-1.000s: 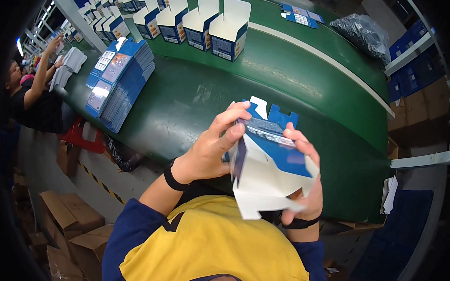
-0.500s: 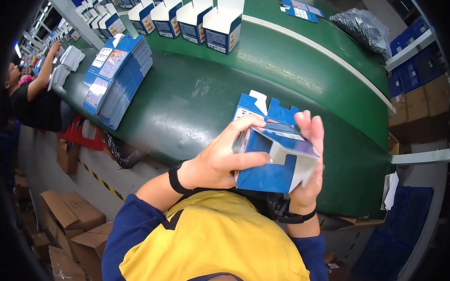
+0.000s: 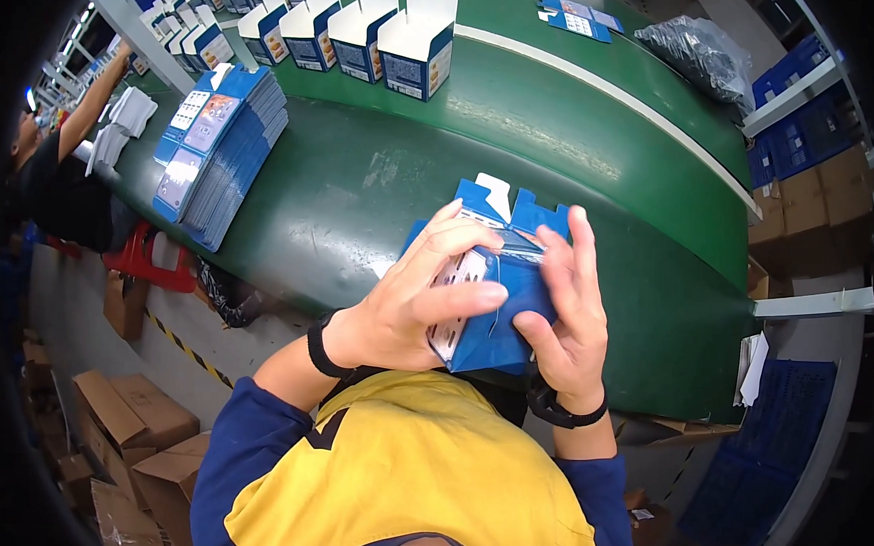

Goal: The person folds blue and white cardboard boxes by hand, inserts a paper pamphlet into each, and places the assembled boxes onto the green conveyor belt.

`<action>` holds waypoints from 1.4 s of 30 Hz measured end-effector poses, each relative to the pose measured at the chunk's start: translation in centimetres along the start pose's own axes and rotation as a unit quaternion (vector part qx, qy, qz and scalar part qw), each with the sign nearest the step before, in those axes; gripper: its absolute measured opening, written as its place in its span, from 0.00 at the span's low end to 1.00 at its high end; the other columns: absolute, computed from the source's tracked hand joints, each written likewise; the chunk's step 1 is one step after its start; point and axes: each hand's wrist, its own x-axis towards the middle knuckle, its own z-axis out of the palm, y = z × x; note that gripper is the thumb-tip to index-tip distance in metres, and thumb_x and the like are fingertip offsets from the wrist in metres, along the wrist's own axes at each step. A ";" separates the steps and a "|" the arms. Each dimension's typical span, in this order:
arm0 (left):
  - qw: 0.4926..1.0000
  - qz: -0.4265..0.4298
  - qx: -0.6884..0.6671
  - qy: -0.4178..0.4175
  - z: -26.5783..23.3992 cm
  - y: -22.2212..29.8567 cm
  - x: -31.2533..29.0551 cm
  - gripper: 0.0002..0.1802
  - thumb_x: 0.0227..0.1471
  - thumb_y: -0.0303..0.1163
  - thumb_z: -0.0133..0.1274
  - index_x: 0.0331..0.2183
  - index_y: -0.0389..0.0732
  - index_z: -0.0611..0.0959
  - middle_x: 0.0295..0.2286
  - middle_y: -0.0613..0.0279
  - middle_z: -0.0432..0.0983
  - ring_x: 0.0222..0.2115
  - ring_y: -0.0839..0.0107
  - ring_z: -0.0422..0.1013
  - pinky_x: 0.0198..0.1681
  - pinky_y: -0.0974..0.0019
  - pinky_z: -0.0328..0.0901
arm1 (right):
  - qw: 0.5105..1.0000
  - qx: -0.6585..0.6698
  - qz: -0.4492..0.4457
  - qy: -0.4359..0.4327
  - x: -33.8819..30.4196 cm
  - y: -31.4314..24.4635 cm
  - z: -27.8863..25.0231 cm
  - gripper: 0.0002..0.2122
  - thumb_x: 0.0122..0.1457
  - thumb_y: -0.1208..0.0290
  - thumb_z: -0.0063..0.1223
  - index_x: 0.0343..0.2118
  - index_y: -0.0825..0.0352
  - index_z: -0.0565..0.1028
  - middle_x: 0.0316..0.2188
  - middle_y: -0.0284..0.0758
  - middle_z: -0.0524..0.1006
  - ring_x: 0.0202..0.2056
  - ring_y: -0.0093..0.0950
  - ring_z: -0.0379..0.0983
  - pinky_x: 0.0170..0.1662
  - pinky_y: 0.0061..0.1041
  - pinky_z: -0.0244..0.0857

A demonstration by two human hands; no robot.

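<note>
A blue folding carton (image 3: 510,304) is between my hands at the near edge of the green table, its blue flaps folded over the end facing me. My left hand (image 3: 414,298) grips its left side, thumb across the flap end and fingers over the top. My right hand (image 3: 573,312) is at its right side, thumb against the blue end and the other fingers raised along the far edge. Just beyond the carton, flat carton blanks (image 3: 539,215) with a white tab lie on the table, partly hidden by my hands.
A tall stack of flat carton blanks (image 3: 226,155) stands to the left. Several open-topped cartons (image 3: 415,67) line the green belt (image 3: 538,125). At the far right sit another blank (image 3: 582,22) and a plastic bag (image 3: 699,57). A person (image 3: 63,180) works at left, near a red stool (image 3: 153,259).
The carton's open end now shows blue flaps folded over it. My right hand has shifted left, its thumb coming onto the end. The view has shifted slightly.
</note>
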 end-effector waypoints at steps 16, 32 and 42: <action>0.994 -0.084 0.034 -0.068 -1.1 0.5 0.2 0.47 0.30 0.36 0.69 0.54 0.47 0.65 0.47 0.48 0.61 0.50 0.46 0.59 0.57 0.42 0.48 | 0.986 -0.147 0.020 -0.080 1.3 0.2 0.5 0.23 0.48 0.64 0.62 0.47 0.69 0.73 0.39 0.41 0.78 0.40 0.35 0.75 0.46 0.29 0.66; 0.919 0.218 0.248 -0.217 -2.7 -0.8 2.3 0.50 0.37 0.56 0.62 0.58 0.73 0.52 0.51 0.47 0.59 0.57 0.45 0.53 0.58 0.33 0.38 | 0.910 0.294 0.293 0.012 2.1 2.3 -1.5 0.34 0.59 0.57 0.48 0.61 0.72 0.50 0.54 0.45 0.65 0.50 0.34 0.68 0.54 0.30 0.60; 0.938 -0.174 0.297 -0.039 -5.6 -10.2 0.4 0.41 0.41 0.36 0.61 0.56 0.41 0.62 0.52 0.54 0.62 0.56 0.53 0.56 0.55 0.39 0.51 | 0.973 0.101 0.203 -0.037 15.2 15.6 2.2 0.48 0.43 0.72 0.64 0.62 0.71 0.41 0.51 0.47 0.67 0.50 0.36 0.67 0.54 0.29 0.61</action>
